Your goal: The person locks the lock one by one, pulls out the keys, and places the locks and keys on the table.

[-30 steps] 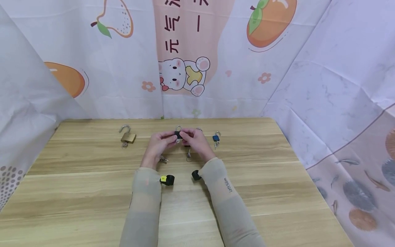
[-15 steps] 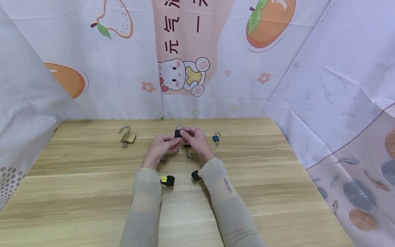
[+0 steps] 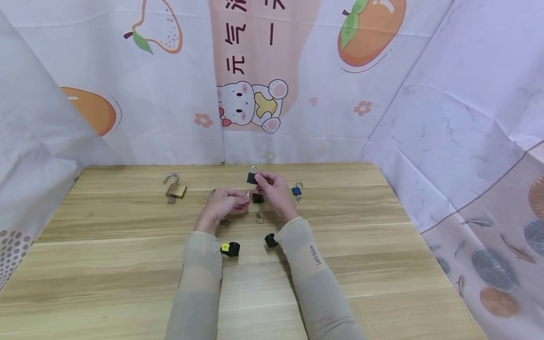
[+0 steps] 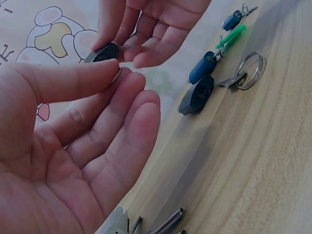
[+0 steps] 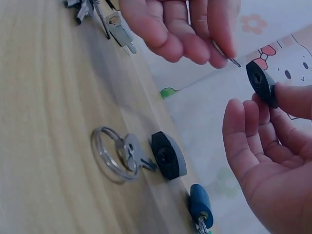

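Observation:
My right hand [image 3: 275, 191] holds a small black padlock [image 3: 252, 178] up off the table between thumb and fingers, its silver shackle upright and closed. In the right wrist view the keyhole end of this padlock [image 5: 261, 83] faces my other hand. Just left and below, my left hand [image 3: 225, 205] pinches a small key [image 5: 235, 62] between thumb and index finger. The key's tip points toward the padlock, with a gap between. Most of the key is hidden by the fingers. A second black padlock [image 5: 168, 156] rests on the table below the hands, beside a key on a ring [image 5: 130, 151].
A brass padlock [image 3: 176, 191] with its shackle open lies at the left back. To the right is a blue padlock [image 3: 296, 191] with keys. Loose keys [image 5: 119, 31] lie under my left hand. A green piece [image 4: 234, 36] shows beside the blue padlocks. A printed curtain [image 3: 170, 118] hangs behind.
Both hands were together at the black padlock. My left hand has drawn back from it with the key, while my right hand has moved the padlock slightly up and right.

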Action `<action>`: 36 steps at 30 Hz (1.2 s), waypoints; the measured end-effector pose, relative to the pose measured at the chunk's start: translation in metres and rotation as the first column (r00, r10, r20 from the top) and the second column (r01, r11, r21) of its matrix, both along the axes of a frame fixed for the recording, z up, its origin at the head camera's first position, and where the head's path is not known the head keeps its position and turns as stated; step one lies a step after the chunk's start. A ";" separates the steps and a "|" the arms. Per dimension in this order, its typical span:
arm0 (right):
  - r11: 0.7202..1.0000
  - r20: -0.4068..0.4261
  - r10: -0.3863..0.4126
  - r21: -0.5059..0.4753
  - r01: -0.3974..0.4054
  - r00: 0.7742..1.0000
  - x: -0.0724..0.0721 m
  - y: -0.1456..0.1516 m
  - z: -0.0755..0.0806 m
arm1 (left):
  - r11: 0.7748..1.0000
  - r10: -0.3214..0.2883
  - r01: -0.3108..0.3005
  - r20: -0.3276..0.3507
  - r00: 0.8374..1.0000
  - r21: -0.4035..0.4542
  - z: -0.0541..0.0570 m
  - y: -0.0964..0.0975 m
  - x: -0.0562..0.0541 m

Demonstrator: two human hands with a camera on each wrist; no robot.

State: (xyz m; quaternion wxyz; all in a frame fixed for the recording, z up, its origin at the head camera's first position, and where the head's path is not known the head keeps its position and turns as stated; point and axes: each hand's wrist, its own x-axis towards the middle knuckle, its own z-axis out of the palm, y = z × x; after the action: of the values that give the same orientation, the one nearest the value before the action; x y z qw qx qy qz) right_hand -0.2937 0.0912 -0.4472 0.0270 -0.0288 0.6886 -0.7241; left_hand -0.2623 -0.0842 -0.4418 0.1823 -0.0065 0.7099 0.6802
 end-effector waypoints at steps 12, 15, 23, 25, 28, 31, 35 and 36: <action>0.998 0.030 0.057 0.035 -0.058 0.998 0.000 -0.001 -0.001 | 0.964 -0.155 0.142 -0.040 0.987 -0.225 0.005 -0.005 0.006; 0.997 0.028 0.068 0.042 -0.069 0.997 0.000 -0.001 -0.002 | 0.936 -0.232 0.214 -0.035 0.972 -0.278 0.009 -0.009 0.009; 0.991 0.044 0.101 0.077 -0.105 0.994 0.000 -0.003 -0.004 | 0.887 -0.371 0.360 0.019 0.929 -0.290 0.012 -0.013 0.013; 0.990 0.047 0.109 0.090 -0.113 0.993 0.000 -0.003 -0.005 | 0.887 -0.363 0.352 0.020 0.932 -0.300 0.010 -0.015 0.013; 0.986 0.056 0.120 0.107 -0.126 0.991 0.000 -0.003 -0.006 | 0.880 -0.353 0.336 0.010 0.936 -0.335 0.007 -0.016 0.012; 0.984 0.068 0.131 0.116 -0.138 0.989 0.000 -0.004 -0.007 | 0.872 -0.340 0.319 0.010 0.940 -0.370 0.008 -0.017 0.013; 0.979 0.070 0.140 0.137 -0.149 0.988 0.001 -0.004 -0.008 | 0.867 -0.321 0.302 0.018 0.947 -0.398 0.007 -0.017 0.014; 0.979 0.068 0.142 0.140 -0.150 0.988 0.001 -0.005 -0.007 | 0.864 -0.319 0.298 0.016 0.947 -0.407 0.007 -0.017 0.014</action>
State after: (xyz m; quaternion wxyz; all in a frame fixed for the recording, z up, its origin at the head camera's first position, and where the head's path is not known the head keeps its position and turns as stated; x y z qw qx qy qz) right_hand -0.2931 0.0865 -0.4547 0.1019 -0.0564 0.7344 -0.6687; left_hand -0.2482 -0.1014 -0.4348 0.2652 0.0872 0.8312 0.4808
